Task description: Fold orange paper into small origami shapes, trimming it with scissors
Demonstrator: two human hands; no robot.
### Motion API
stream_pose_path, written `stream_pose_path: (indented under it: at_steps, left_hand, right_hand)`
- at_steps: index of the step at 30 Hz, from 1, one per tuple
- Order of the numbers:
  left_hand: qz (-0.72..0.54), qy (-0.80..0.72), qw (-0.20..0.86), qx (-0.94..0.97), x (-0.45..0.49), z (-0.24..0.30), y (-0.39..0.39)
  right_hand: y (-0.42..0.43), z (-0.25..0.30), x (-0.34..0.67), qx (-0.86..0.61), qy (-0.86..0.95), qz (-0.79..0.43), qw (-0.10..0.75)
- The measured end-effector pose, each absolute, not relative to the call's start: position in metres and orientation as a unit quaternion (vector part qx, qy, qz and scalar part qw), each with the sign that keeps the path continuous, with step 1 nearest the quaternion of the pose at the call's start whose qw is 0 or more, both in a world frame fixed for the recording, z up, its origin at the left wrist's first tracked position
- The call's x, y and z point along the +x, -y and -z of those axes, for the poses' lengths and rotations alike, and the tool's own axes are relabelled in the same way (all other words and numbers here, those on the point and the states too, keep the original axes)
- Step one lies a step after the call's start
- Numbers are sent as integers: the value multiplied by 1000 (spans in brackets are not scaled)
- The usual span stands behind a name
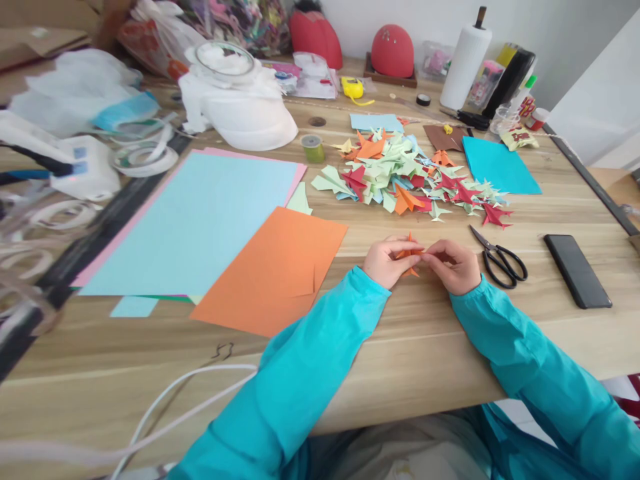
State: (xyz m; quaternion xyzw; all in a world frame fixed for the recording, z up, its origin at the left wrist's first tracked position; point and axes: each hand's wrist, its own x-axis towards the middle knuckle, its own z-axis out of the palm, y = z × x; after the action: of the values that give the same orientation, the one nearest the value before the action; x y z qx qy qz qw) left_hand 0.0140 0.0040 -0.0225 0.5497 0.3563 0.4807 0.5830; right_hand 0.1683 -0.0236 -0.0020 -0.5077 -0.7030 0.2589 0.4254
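A small folded orange paper (409, 253) sits between two bare hands, low over the wooden surface (395, 360). Taking it as the centre of a clock, with 12 at the far side, the left hand (384, 261) is at 9 o'clock and the right hand (455, 265) at 3 o'clock. Both touch it; the left covers more. Its long axis seems to run from 12 to 6, with a narrow part crossing towards 3, though fingers hide much of it. Pointed tips show at 12 and 6; the colour is bright and plain.

The left hand's fingers and thumb are closed on it. The right hand's thumb and forefinger nearly meet, seeming to pinch its 3 o'clock end.

At 3 o'clock, just beside the right hand, lie black-handled scissors (490, 247), then a dark phone (577, 270). A heap of folded paper pieces (395, 167), green, red, orange and blue, spreads around 12. Turquoise paper (503, 167) lies between 1 and 2. At 9 is a large orange sheet (273, 273), partly over a light blue sheet (195, 220).
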Motion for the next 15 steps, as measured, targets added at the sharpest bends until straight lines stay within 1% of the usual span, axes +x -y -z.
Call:
stream_pose_path:
  at_steps: [9,15]
  left_hand:
    - [-488,-343,587,547,13,14,-4]
    - [-471,-343,629,515,14,11,-3]
  right_hand:
    - [25,2,167,-503,670,-311,449]
    - [24,-2,164,-504,598,-376,498]
